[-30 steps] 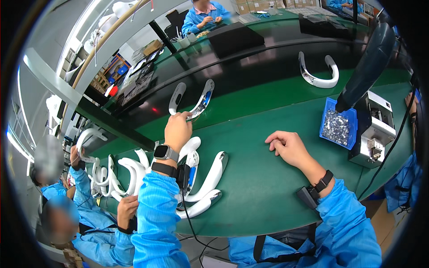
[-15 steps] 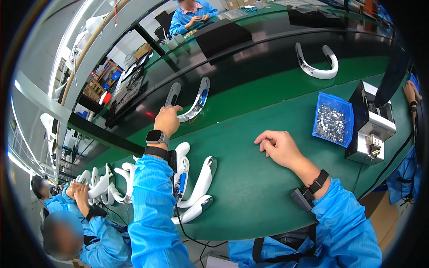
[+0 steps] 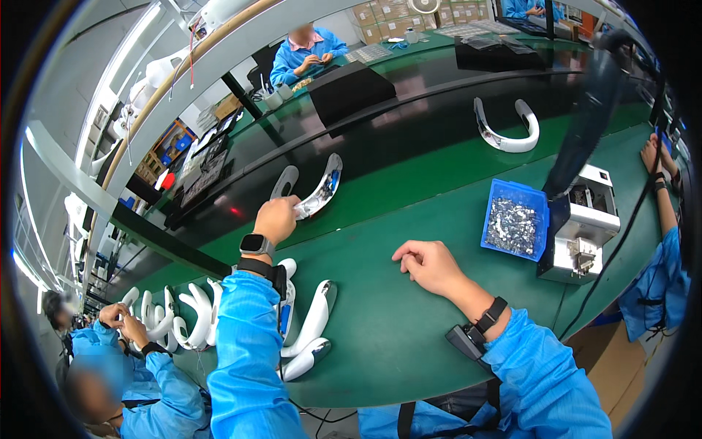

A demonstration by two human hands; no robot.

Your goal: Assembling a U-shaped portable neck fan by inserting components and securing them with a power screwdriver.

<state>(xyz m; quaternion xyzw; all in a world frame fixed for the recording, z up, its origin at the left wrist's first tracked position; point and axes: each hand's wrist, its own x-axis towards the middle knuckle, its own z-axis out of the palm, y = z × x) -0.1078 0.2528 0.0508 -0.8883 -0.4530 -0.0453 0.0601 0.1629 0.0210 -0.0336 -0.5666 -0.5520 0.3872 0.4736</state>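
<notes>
My left hand reaches forward with its fingers closed on the near curve of a white U-shaped housing. One arm of that housing lies open, showing blue and metallic parts inside; my fingers hide part of the curve. My right hand hovers over or rests on the green tabletop, fingers loosely bent, index finger stretched to the left, nothing visible in it. Under and beside my left forearm lie white curved housings, partly covered by the sleeve.
A blue bin of small metal parts stands right, beside a metal machine. Another white U-shaped housing lies farther back. More housings line the left, near a co-worker's hands. A metal post crosses at left.
The view has shifted, so the bench sits lower in the picture. Against the bench, my left hand and its housing have moved slightly right. My right hand has kept its pose.
</notes>
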